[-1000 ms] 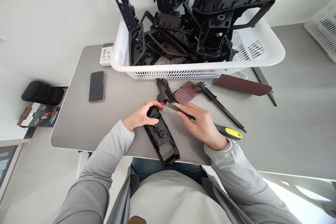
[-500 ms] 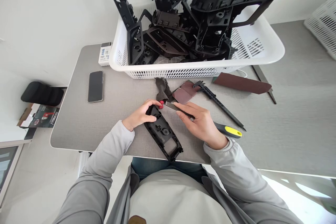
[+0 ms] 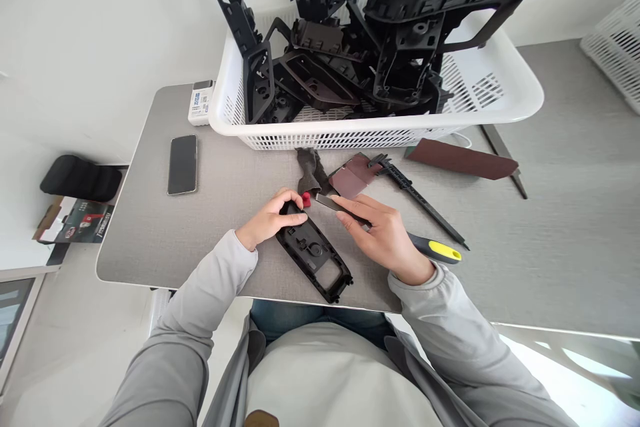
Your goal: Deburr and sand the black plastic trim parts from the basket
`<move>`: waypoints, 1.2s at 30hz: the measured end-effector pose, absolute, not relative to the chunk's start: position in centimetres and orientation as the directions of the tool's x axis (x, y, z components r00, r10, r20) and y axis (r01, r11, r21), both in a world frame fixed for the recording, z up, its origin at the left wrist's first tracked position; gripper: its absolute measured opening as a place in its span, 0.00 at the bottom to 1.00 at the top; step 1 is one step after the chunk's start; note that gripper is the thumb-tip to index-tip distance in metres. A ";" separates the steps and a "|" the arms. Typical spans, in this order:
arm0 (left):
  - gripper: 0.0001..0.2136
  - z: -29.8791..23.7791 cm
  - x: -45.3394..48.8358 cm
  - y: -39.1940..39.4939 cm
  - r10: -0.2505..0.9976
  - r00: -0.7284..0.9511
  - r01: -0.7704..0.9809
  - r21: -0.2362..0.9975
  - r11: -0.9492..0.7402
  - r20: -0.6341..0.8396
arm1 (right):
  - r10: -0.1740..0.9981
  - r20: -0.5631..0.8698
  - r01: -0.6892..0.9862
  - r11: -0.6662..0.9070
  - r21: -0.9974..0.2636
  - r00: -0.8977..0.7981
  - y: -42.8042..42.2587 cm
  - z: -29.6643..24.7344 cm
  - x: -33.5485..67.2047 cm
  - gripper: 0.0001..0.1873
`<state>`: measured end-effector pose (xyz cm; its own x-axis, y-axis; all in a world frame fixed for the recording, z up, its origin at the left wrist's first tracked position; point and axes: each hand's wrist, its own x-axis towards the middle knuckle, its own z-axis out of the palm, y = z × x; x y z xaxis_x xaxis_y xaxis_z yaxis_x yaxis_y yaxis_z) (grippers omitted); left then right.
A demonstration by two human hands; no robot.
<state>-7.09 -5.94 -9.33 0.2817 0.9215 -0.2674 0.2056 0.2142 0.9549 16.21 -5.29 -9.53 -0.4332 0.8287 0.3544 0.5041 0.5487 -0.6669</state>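
Note:
My left hand (image 3: 277, 217) is closed on the upper end of a long black plastic trim part (image 3: 320, 247), thumb across its top. The part lies slanted, ribbed side up, with a rectangular opening at its lower end. By my left fingertips sits a small red piece (image 3: 307, 199); whether I hold it too is unclear. My right hand (image 3: 377, 230) grips a flat file (image 3: 327, 202) whose black and yellow handle sticks out behind the palm. The file's tip points at the red piece, a small gap away. A dark grey cloth (image 3: 309, 173) lies just beyond.
A white basket (image 3: 380, 125) heaped with black plastic parts (image 3: 320, 73) stands at the back. Before it lie brown sandpaper (image 3: 356, 175), a black caliper (image 3: 420, 200), a sandpaper-wrapped block (image 3: 460, 159) and another flat metal tool (image 3: 500, 150). A phone (image 3: 183, 165) and small box (image 3: 201, 104) are left.
The plastic part's lower end has swung slightly right and away from me. My left thumb has moved toward its right edge, and the red piece has shifted slightly. The right hand stays nearly still.

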 end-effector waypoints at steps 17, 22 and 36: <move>0.19 -11.2 -7.0 -6.2 0.993 0.121 0.176 0.984 -0.013 -0.008 | 0.858 0.390 0.494 0.512 -0.703 -0.334 -4.9 -9.3 16.7 0.16; 0.15 -11.1 -6.9 -6.0 0.997 0.059 0.191 0.981 0.040 -0.052 | 0.795 0.396 0.460 0.595 -0.659 -0.460 -5.3 -9.3 16.3 0.15; 0.17 -10.9 -6.7 -6.4 0.998 0.040 0.267 0.962 -0.054 0.045 | 0.685 0.414 0.535 0.728 -0.428 -0.599 -5.9 -8.3 16.1 0.15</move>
